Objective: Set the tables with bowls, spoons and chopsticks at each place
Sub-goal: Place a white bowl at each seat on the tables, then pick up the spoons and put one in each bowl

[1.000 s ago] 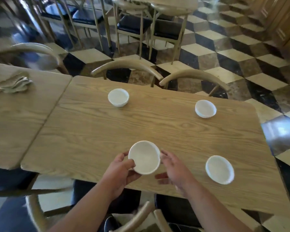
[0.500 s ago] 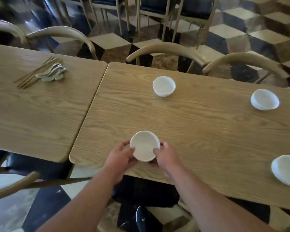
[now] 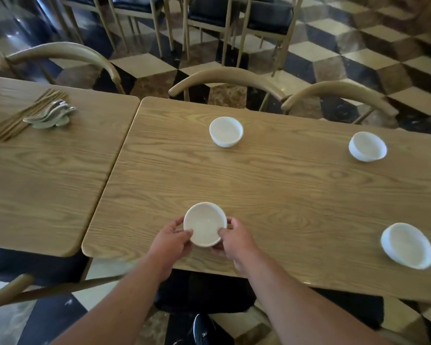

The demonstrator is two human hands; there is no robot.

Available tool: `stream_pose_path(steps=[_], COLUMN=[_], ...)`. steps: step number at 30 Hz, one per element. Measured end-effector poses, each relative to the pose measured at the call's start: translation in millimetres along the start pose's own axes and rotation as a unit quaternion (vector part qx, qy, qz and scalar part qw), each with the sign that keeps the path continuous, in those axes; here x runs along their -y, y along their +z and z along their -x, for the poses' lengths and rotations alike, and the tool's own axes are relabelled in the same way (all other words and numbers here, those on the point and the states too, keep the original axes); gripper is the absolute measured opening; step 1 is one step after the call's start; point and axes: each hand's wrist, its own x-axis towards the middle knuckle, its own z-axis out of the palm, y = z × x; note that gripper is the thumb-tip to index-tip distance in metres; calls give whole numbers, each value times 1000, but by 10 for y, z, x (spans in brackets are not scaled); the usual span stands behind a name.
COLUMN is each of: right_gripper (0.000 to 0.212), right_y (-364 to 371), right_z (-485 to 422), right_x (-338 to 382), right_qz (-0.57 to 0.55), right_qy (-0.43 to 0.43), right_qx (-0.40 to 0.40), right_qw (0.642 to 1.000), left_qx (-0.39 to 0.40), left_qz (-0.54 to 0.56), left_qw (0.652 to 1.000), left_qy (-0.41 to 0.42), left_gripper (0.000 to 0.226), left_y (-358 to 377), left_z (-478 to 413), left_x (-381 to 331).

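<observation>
A white bowl [image 3: 205,224] sits near the front left corner of the right wooden table [image 3: 284,190]. My left hand [image 3: 171,241] holds its left rim with thumb and fingers, and my right hand [image 3: 235,241] holds its right rim. Three more white bowls stand on this table: one far left [image 3: 226,131], one far right [image 3: 367,146], one near right [image 3: 407,245]. On the left table [image 3: 42,185] lie a bundle of chopsticks [image 3: 23,116] and a pile of grey spoons [image 3: 50,118].
Wooden chairs with curved backs [image 3: 230,77] stand along the tables' far side, and one [image 3: 8,287] at the near left. More chairs with dark cushions [image 3: 234,13] stand farther back on the checkered floor. A narrow gap separates the two tables.
Both hands have closed onto the bowl and shifted it leftward toward the table's front left corner. The view has swung left, bringing the chopsticks and spoons into sight.
</observation>
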Motion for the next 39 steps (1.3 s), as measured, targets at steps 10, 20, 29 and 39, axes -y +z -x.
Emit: stream_pose_path(steps=[10, 20, 29, 39], right_gripper=[41, 86, 81, 83], right_y=[-1944, -5485, -7908, -8965], right_z=[1246, 3488, 5497, 5619], right_x=[-135, -961, -2317, -2979], right_qz=[381, 397, 322, 277], right_qy=[-217, -219, -110, -19], right_qx=[-116, -362, -500, -523], right_qw=[891, 815, 797, 806], left_qx=[-51, 123, 204, 252], left_qz=[-523, -657, -644, -664], left_qw=[812, 573, 457, 423], left_qy=[253, 474, 578, 563], left_gripper=[30, 78, 91, 90], left_y=[1400, 4673, 7073, 8430], left_z=[1371, 3743, 5618, 5935], left_x=[-375, -65, 936, 1626])
